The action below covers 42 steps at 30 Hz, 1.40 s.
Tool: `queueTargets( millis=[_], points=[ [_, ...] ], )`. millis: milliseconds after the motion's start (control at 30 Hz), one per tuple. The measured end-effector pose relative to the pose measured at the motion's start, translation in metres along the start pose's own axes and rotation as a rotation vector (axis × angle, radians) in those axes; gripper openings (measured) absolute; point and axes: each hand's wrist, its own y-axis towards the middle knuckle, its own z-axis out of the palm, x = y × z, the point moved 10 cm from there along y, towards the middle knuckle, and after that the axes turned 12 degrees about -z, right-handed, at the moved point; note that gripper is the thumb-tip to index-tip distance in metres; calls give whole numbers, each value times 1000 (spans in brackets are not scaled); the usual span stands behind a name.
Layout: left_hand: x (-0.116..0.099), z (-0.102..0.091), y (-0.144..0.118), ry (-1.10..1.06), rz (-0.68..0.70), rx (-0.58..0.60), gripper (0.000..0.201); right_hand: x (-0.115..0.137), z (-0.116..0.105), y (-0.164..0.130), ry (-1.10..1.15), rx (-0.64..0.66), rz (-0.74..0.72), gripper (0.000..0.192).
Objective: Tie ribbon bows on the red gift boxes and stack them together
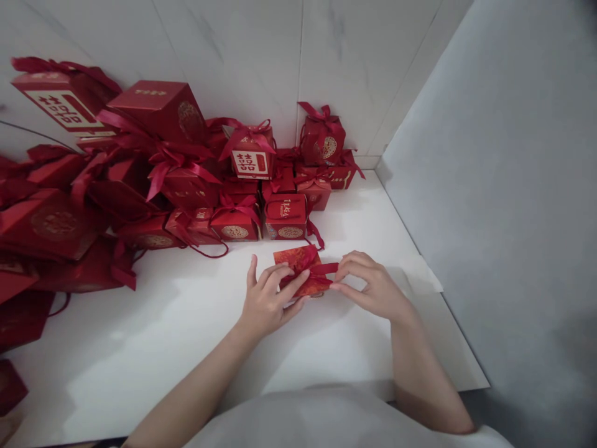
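Note:
A small red-orange gift box [284, 256] stands on the white table in front of me, with a red ribbon [323, 269] across its top. My left hand [269, 300] holds the box from the left. Its index finger presses on the ribbon near the middle of the lid, the thumb lies along the near edge, and the little finger sticks up. On the right side, my right hand [368, 285] is closed in a pinch on the ribbon's loose end, just off the box. Part of the lid is hidden under my left fingers.
Many red gift boxes with ribbons are piled along the wall, from the far left to a small stack [323, 140] at the back. The nearest is a red box [286, 218] just behind my hands. A grey panel [494, 186] bounds the white table [186, 348] on the right.

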Motion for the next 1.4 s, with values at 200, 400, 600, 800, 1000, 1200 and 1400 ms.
queueTargets(
  millis=[200,400,600,800,1000,1200,1400],
  points=[
    [5,3,-3,-93,7,55,43,-7,-9,-2,-86,-163,77,9],
    [14,-25,-5,-93,42,-208,43,0,11,1,1,-85,53,15],
    [44,-34,1,-187,-164,-210,34,20,25,5,172,-23,-68,16],
    [29,-20,1,-166,-113,-65,48,37,34,11,262,4,-143,12],
    [8,-29,-6,-50,53,-243,36,22,12,7,-67,-265,-79,14],
    [-4,-31,-9,-85,157,-233,26,17,3,3,-224,-363,-30,34],
    [1,-39,-10,-107,103,-280,42,12,24,4,-183,-283,-9,52]
  ],
)
